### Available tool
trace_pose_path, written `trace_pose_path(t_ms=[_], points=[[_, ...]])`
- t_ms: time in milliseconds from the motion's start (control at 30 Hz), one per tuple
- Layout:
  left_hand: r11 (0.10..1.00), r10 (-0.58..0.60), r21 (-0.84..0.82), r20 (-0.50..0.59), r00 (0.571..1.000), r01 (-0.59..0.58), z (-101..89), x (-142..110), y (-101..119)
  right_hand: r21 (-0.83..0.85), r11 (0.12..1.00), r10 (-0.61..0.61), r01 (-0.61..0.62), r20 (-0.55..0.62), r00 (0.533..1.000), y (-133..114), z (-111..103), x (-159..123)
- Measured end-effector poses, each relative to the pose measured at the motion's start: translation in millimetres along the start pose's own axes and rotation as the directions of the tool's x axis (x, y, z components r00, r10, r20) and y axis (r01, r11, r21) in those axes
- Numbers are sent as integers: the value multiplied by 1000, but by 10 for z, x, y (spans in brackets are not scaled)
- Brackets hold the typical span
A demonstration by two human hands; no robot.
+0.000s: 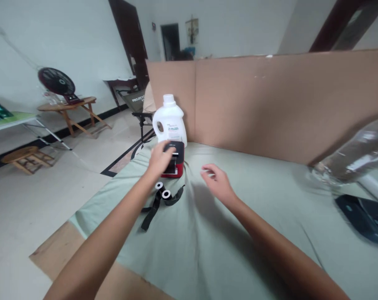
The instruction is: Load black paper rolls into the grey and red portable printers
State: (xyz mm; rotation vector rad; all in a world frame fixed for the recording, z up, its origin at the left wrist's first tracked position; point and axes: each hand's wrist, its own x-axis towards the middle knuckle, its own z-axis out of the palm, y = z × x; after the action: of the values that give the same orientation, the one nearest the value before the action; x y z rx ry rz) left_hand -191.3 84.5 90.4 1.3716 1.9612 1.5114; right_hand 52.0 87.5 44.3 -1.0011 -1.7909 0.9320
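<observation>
From where I stand, a pale green cloth (pixel 189 254) covers the work surface, and a cardboard panel (pixel 270 108) walls its far side. Toward the far left, the left hand (pixel 160 159) lies over a black-and-red device (pixel 180 158), before a white jug (pixel 170 121); I can't tell whether it grips. The right hand (pixel 218 183), loosely curled, hovers empty. Beyond, left, a fan (pixel 57 81) stands on a wooden table (pixel 62 107).

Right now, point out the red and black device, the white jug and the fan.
Red and black device (pixel 180 149): head view, its black upper part.
White jug (pixel 171 120): head view, front of its body.
Fan (pixel 57 81): head view, its round grille.
</observation>
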Motion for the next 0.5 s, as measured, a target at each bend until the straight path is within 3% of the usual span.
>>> trace_pose_path(t_ms=[133, 200, 267, 367, 433, 500], points=[[958, 59, 276, 65, 996, -75, 320, -322, 186, -124, 990, 44, -72, -209, 977, 346, -1039, -559], [946, 54, 318, 44, 998, -65, 350, -383, 143, -156, 977, 89, -144, -315, 945, 477, -1456, -817], [942, 37, 335, -8, 999, -32, 281, -371, 35, -173, 965, 120, -196, -373, 920, 544, -1705, -1024], [958, 51, 284, -87, 995, -24, 73, -260, -181, -189, 965, 117, -183, -314, 942, 529, -1675, -1156], [976, 11, 215, -162, 987, 24, -70, -148, -331, -168, 978, 89, -122, -193, 977, 472, -1390, -1080], [991, -30, 128, -69, 997, 38, -176, -33, -469, -106, 993, 43, -48, -53, 998, 401, -946, -865]])
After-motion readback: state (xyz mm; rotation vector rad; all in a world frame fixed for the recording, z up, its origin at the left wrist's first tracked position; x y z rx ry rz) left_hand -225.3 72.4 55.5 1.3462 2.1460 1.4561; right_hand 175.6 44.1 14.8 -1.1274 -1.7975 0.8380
